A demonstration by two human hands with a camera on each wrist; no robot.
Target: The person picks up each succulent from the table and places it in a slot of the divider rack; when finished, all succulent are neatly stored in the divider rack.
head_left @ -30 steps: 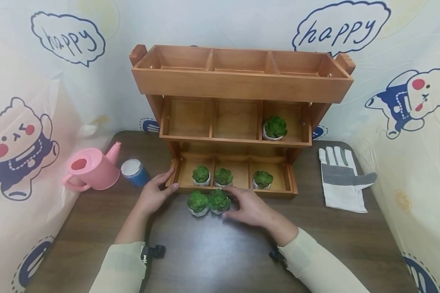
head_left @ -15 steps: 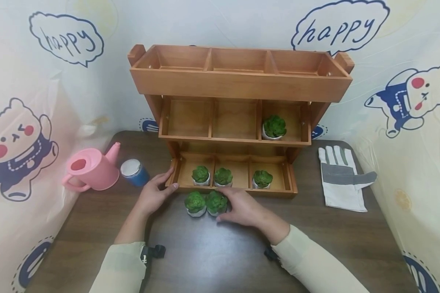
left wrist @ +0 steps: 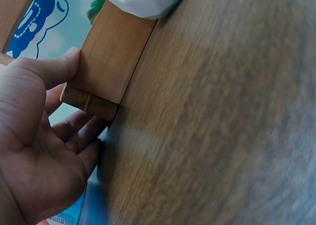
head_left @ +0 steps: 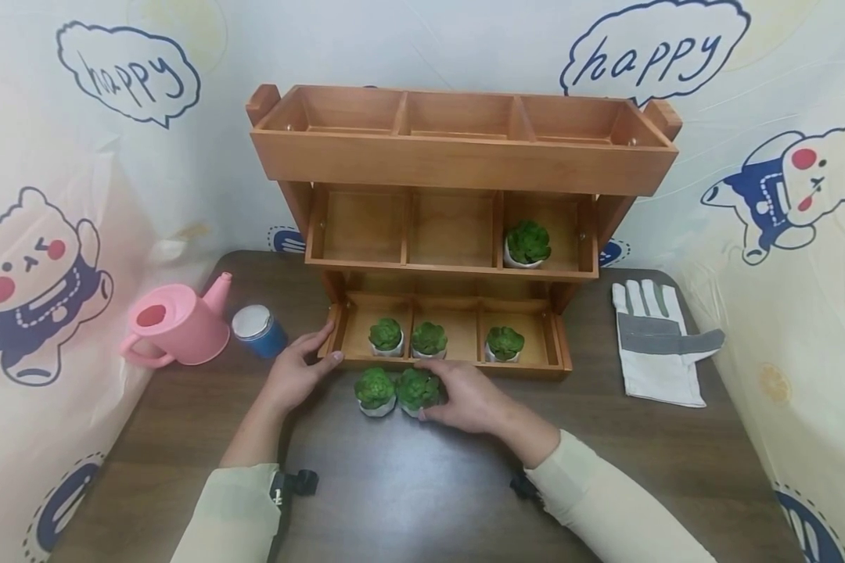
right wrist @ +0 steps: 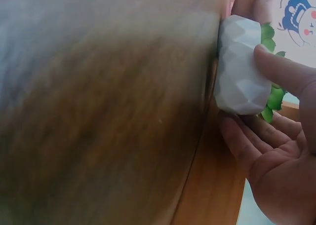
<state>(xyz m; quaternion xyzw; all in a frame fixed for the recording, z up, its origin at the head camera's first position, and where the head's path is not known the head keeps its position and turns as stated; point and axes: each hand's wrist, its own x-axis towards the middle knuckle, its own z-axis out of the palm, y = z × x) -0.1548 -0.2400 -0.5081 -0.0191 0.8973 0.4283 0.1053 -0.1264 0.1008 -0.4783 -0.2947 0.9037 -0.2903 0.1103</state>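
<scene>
My left hand holds the left end of the bottom tray of a three-tier wooden planter shelf. In the left wrist view its thumb lies on the front board, fingers behind the end. My right hand pinches a small potted succulent on the table in front of the shelf, thumb against its faceted white pot. A second potted succulent stands right beside it on the left. In the bottom tray sit three more succulents, one per compartment.
Another succulent sits in the middle tier's right compartment. A pink watering can and a blue can with a pale lid stand at left. White-and-grey gloves lie at right. A printed cloth hangs behind.
The right hand and the two front succulents have shifted slightly left, and its thumb has come up against the right-hand pot. My left hand has stayed on the tray end.
</scene>
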